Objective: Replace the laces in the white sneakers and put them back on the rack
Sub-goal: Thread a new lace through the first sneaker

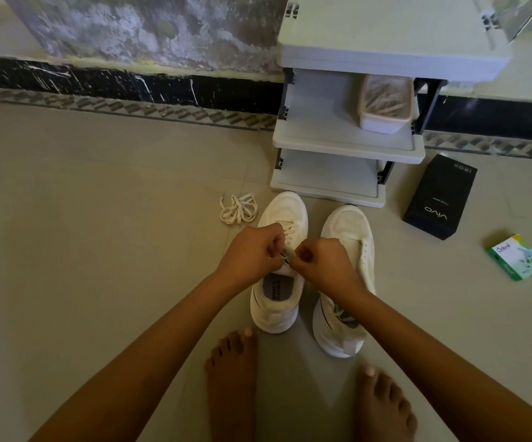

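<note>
Left hand (252, 253) and right hand (322, 266) each pinch the lace (290, 231) over the left sneaker (285, 207) (fingers curled tight). Both sneakers, right sneaker (349, 224) included, stand on the floor just in front of the rack (347, 145), toes toward it. Loose lace (237, 208) bundled at rack's front-left corner.

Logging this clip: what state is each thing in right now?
Left white mesh sneaker: partly laced.
Right white mesh sneaker: visible eyelets bare.
Cream flat lace on floor: loose, bundled.
White plastic tub: open.
Black cardboard box: closed.
Left hand, right hand: pinching the left sneaker's lace.
</note>
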Tool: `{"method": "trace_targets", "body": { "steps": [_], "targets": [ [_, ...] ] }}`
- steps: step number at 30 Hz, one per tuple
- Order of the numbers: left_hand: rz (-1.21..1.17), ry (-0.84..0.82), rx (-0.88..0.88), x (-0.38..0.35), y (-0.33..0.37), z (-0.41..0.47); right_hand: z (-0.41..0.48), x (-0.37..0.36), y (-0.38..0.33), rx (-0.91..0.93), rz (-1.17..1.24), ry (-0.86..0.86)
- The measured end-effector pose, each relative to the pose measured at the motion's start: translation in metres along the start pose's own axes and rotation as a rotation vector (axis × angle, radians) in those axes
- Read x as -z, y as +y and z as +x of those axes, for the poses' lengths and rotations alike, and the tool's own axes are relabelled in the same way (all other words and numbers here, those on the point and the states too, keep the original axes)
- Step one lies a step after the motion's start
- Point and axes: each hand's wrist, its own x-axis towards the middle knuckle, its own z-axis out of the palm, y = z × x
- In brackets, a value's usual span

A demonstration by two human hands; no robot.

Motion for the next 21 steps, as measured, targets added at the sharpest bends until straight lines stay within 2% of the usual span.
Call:
{"method": "trace_targets", "body": {
  "steps": [3,9,16,21],
  "targets": [
    [0.008,0.028,-0.015,-0.006,0.002,0.000,0.002,0.003,0.006,-0.082,0.125,-0.033],
    [0.088,0.061,-0.047,-0.011,0.005,0.007,0.005,0.007,0.010,-0.108,0.222,-0.120],
    [0.186,0.028,-0.088,-0.012,0.006,0.012,0.008,0.012,0.015,-0.089,0.292,-0.202],
    [0.199,0.034,-0.086,-0.011,0.005,0.013,0.013,0.017,0.021,-0.006,0.355,-0.270]
  ]
}}
